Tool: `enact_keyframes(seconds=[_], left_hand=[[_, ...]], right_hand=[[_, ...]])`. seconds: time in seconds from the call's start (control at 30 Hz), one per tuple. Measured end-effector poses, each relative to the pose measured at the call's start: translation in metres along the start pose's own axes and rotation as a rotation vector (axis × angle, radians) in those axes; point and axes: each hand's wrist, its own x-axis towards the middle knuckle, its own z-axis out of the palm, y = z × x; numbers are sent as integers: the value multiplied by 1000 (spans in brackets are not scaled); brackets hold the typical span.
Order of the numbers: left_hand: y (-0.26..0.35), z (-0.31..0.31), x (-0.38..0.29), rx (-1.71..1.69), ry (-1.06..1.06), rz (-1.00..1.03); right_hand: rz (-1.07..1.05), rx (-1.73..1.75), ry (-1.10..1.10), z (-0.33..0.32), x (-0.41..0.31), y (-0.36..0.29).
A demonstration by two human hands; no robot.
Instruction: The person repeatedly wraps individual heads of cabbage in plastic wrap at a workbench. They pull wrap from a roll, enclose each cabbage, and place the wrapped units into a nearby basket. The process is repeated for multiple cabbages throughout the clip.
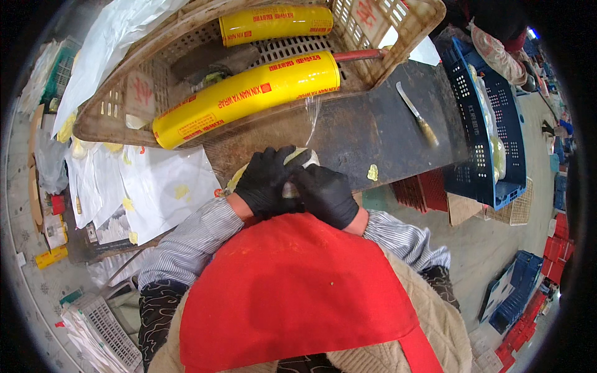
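My left hand (266, 182), in a black glove, is closed over a pale vegetable (308, 156) that looks like a cabbage. My right hand (326, 193), also gloved in black, presses against its right side, and the two hands nearly meet. Most of the vegetable is hidden under my fingers. A yellowish part (237, 177) shows left of my left hand. From the yellow cling-film roll (247, 98) a gathered strand of clear film (313, 116) runs down to the vegetable. That roll lies along the near rim of a dirty plastic crate (368, 77).
A second film roll (280, 23) lies in the crate. At the right, a curved knife (416, 114) and a leaf scrap (372, 172) lie on the dark table (354, 126). White paper sheets (163, 186) cover the left. A blue crate (478, 126) holds wrapped produce; a person's sleeve (494, 51) is beyond.
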Motion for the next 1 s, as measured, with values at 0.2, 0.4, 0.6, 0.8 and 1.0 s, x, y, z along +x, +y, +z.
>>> enact_keyframes(seconds=[0.2,0.4,0.6,0.8,1.0], left_hand=[[-9,-1,2,-170,0,-107],[-18,1,6,-47,8,72],[-18,0,-2,-188,-80,-70],[-65,-47,-11,-748,386,-123],[-65,-72,-87,-542,384,-502]], right_hand=[[-120,-495,-146,28,11,-13],[-182,-56,-176,-33,37,-14],[14,604,148,-16,81,19],[104,629,47,44,76,30],[20,458,-192,31,71,26]])
